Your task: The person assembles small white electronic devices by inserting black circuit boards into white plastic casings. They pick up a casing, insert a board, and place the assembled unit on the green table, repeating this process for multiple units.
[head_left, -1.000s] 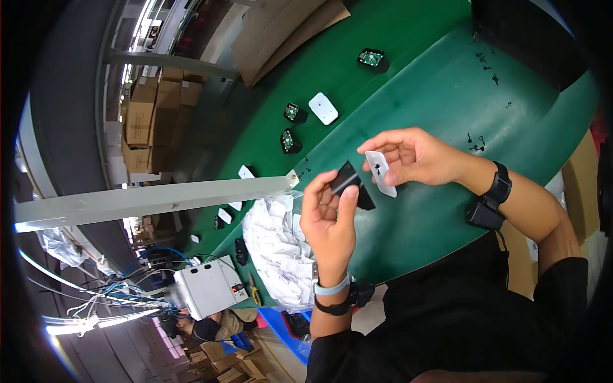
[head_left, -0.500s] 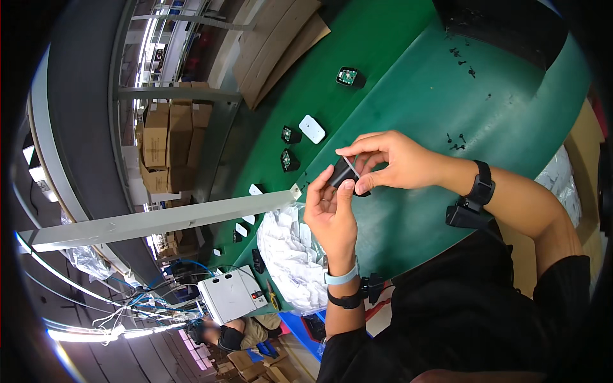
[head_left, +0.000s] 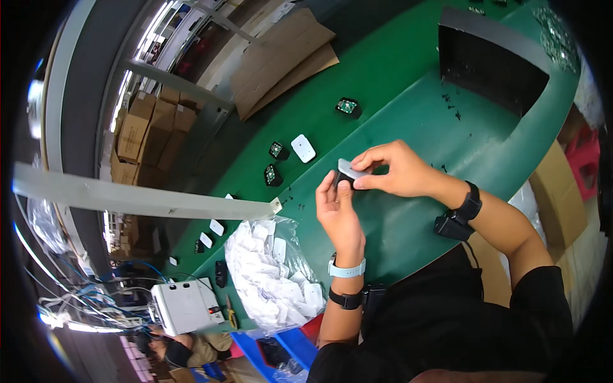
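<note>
Over the green bench (head_left: 408, 230), my left hand (head_left: 343, 217) grips a small black housing (head_left: 344, 179) between thumb and fingers. A white rounded cover (head_left: 349, 169) lies across the top of that housing, slightly tilted. My right hand (head_left: 402, 171) pinches the cover with thumb and fingertips. Whether the cover is fully seated cannot be told. Beyond my hands, a loose white cover (head_left: 303, 149) rests beside a black housing with a green circuit board (head_left: 273, 175) and another similar housing (head_left: 278, 150).
A clear bag of white covers (head_left: 271, 274) lies near my left forearm. Small black screws (head_left: 451, 106) are scattered before a black bin (head_left: 491, 60). A metal bar (head_left: 147, 196) juts in from the left. Pliers (head_left: 231, 313) lie by a white box (head_left: 188, 306); a person sits beyond.
The view has shifted. The piece in my hands has turned, so the cover, seen edge-on before, shows its broad white face. Both hands keep hold.
</note>
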